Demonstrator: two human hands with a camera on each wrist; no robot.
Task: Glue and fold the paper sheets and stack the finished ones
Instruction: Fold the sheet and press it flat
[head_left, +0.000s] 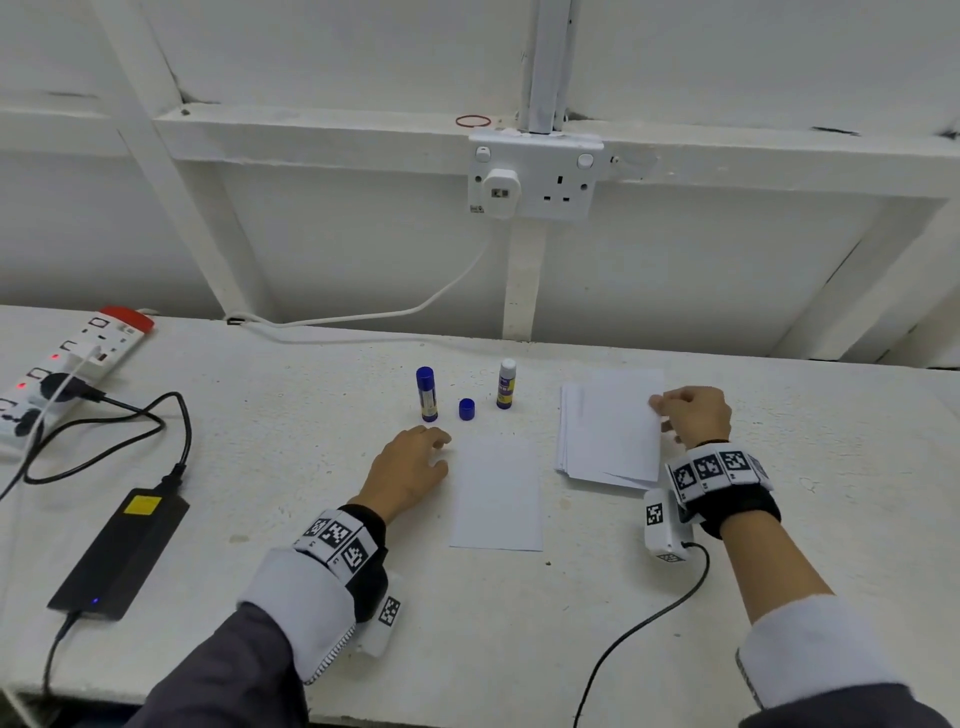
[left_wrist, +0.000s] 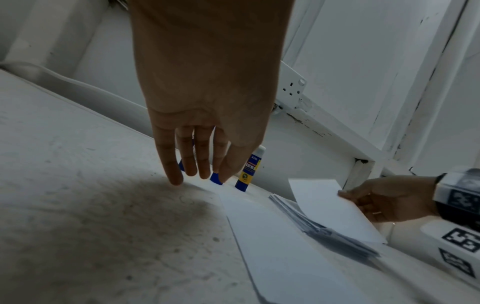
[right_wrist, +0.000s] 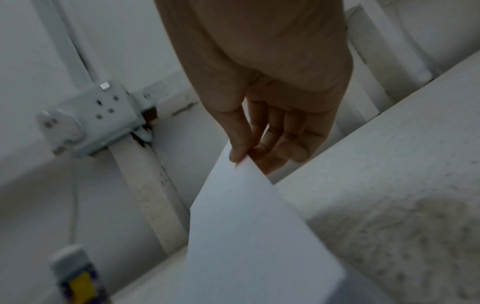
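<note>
A folded white sheet (head_left: 496, 493) lies flat in the middle of the table. To its right sits a stack of white sheets (head_left: 582, 457). My right hand (head_left: 691, 415) pinches the top sheet (head_left: 618, 421) by its far right edge and lifts it off the stack; thumb and fingers show on the paper (right_wrist: 249, 226) in the right wrist view. My left hand (head_left: 415, 462) rests with relaxed fingers just left of the folded sheet, holding nothing. Behind it stand a capped blue glue stick (head_left: 426, 393), a loose blue cap (head_left: 467, 409) and an uncapped glue stick (head_left: 506, 383).
A power strip (head_left: 67, 364) and a black power adapter (head_left: 122, 553) with cables lie at the left. A wall socket (head_left: 535, 176) hangs behind the table, its white cable (head_left: 363, 314) running along the back edge. A black wire (head_left: 644, 623) trails from my right wrist.
</note>
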